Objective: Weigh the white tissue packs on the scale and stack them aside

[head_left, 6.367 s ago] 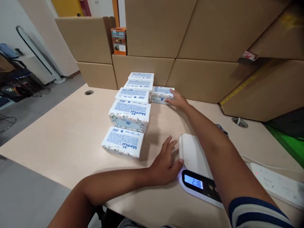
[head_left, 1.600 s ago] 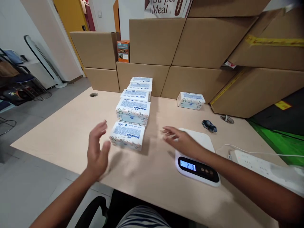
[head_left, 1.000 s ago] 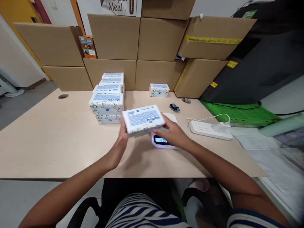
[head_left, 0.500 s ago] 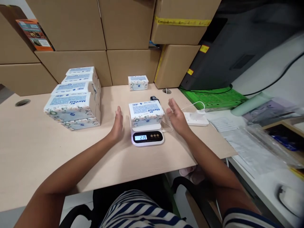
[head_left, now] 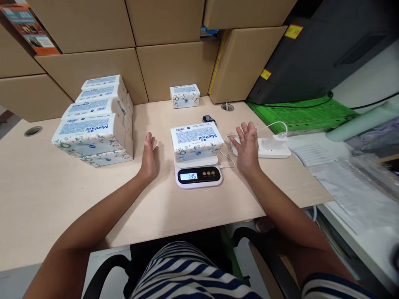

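Note:
A white and blue tissue pack [head_left: 197, 143] marked "Manhua" rests on a small white digital scale [head_left: 199, 177], whose lit display seems to read 145. To its left, apart from it, is my left hand [head_left: 149, 158], empty with the fingers extended. My right hand [head_left: 248, 150] is on the other side, palm toward the pack, fingers spread and holding nothing. Behind the scale a single tissue pack [head_left: 185, 97] stands near the boxes. Several more tissue packs [head_left: 90, 135] are stacked in rows at the left.
Cardboard boxes [head_left: 177, 72] line the table's back edge. Right of my right hand lies a white power strip [head_left: 274, 149] with a plugged-in cable. A small black object [head_left: 209, 120] sits behind the scale. A green crate [head_left: 289, 118] lies beneath a dark grey case [head_left: 299, 66].
My right hand has drawn a little farther from the pack, its fingers more spread. The scale's reading has changed. The whole view has shifted slightly.

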`<control>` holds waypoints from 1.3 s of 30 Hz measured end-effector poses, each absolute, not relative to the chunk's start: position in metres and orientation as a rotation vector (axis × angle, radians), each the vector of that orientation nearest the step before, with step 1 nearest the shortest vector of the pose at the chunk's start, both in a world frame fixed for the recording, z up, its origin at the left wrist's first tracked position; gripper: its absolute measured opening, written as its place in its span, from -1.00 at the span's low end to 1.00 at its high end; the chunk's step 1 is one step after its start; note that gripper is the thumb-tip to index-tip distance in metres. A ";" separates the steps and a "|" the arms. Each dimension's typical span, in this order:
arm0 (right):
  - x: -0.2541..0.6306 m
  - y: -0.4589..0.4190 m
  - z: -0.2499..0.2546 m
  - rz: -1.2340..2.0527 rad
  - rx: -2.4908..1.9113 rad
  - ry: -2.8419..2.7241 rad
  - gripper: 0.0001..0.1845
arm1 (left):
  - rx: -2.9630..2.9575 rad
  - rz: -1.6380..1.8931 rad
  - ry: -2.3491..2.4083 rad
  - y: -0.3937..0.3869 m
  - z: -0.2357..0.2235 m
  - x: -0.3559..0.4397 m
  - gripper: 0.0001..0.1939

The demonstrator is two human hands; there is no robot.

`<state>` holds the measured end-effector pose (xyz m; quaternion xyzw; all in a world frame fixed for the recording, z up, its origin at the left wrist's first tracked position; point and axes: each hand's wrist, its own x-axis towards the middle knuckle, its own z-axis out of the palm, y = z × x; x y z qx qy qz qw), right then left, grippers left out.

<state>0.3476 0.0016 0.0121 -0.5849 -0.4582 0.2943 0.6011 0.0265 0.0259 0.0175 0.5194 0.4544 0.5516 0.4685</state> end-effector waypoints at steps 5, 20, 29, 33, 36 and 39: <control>0.347 0.002 0.012 0.707 -1.317 -0.990 0.08 | 1.266 1.362 1.126 0.027 0.018 0.025 0.17; 0.353 0.003 0.006 0.663 -1.365 -1.010 0.03 | 1.247 1.392 1.124 0.029 0.014 0.025 0.05; 0.351 0.002 0.007 0.653 -1.355 -0.976 -0.05 | 1.242 1.384 1.131 0.030 0.016 0.025 0.07; 0.344 0.002 0.007 0.665 -1.334 -0.986 -0.06 | 1.273 1.374 1.107 0.021 0.020 0.036 0.07; 0.333 -0.001 0.008 0.693 -1.358 -1.113 0.00 | 1.301 1.332 1.032 0.012 0.022 0.052 0.02; 0.321 -0.004 0.013 0.731 -1.371 -1.209 0.07 | 1.291 1.293 0.964 0.007 0.023 0.066 -0.05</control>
